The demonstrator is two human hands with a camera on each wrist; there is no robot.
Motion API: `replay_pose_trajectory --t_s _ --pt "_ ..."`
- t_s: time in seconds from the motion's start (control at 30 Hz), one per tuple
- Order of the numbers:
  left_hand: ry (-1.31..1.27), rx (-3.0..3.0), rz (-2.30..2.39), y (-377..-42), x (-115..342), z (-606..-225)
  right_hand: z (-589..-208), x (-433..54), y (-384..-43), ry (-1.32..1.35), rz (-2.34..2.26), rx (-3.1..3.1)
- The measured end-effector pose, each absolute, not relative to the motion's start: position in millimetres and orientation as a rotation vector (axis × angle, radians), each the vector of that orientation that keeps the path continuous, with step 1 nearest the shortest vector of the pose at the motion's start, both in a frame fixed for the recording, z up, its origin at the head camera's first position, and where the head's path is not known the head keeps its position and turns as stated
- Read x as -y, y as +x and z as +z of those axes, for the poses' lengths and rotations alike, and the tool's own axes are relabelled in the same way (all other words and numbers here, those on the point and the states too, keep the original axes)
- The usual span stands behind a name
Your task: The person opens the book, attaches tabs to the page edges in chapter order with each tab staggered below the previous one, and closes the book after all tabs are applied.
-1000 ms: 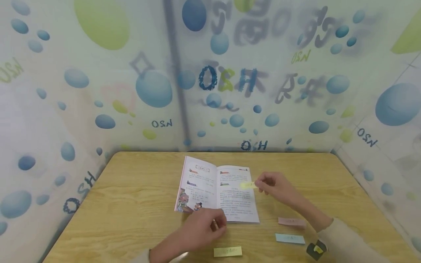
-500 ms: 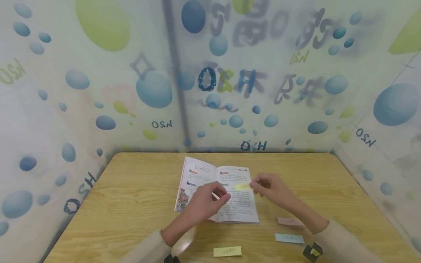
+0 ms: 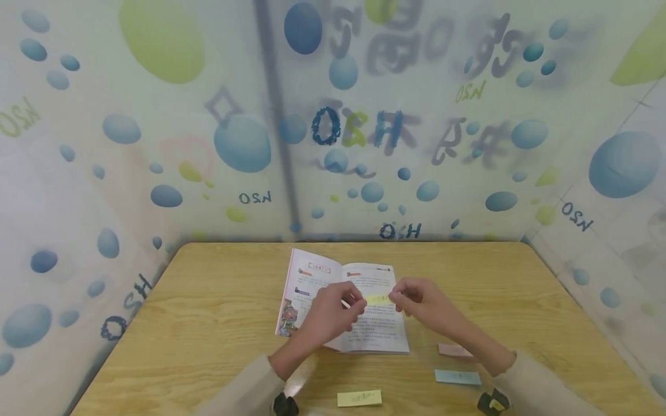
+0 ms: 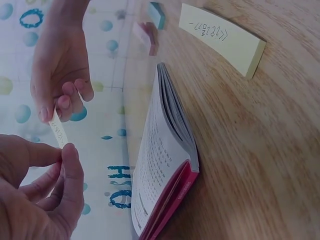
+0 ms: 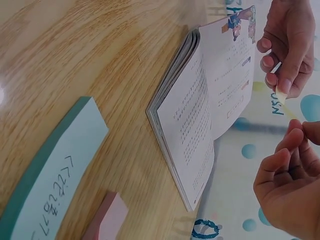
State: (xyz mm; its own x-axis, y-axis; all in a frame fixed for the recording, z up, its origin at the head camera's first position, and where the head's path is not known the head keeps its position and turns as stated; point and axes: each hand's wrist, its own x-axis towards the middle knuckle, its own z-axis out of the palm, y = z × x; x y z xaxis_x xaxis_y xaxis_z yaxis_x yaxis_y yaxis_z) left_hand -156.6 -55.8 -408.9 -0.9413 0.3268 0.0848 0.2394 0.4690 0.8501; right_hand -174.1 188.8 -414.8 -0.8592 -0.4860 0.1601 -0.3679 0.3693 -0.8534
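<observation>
Yellow paper strip [image 3: 377, 299]: lower centre of frame — left hand [image 3: 330, 314] and right hand [image 3: 425, 303] pinch opposite ends, likely steadying it.
Open white-paged book [image 3: 380, 337]: behind.

Head view: left hand [image 3: 333, 316] blocks part of the open book [image 3: 377, 332], print too small to read. Yellow slip [image 3: 378, 299]: ends hidden by fingertips of that hand and the right hand [image 3: 424, 301], writing too small. Right forearm [image 3: 481, 344] covers one end of the pink pad [image 3: 454, 350]. Counter [image 3: 218, 323] runs out of frame at bottom. Right wrist view: blue pad [image 5: 60, 172] cut off bottom left.
</observation>
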Motion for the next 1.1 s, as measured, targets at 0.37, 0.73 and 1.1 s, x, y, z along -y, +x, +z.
replay_pose_trajectory --t_s 0.37,0.73,1.1 --pt "0.533 -2.638 1.474 -165.7 43.7 -401.6 -416.3 -197.5 -182.0 -0.661 -1.487 -2.591" --pt "0.370 -2.609 1.436 -183.4 25.0 -408.0 -423.9 -209.2 -193.1 -0.570 -1.493 -2.621" --pt "0.313 -2.604 1.433 -196.1 11.6 -417.8 -424.3 -212.2 -201.8 -0.554 -1.470 -2.662"
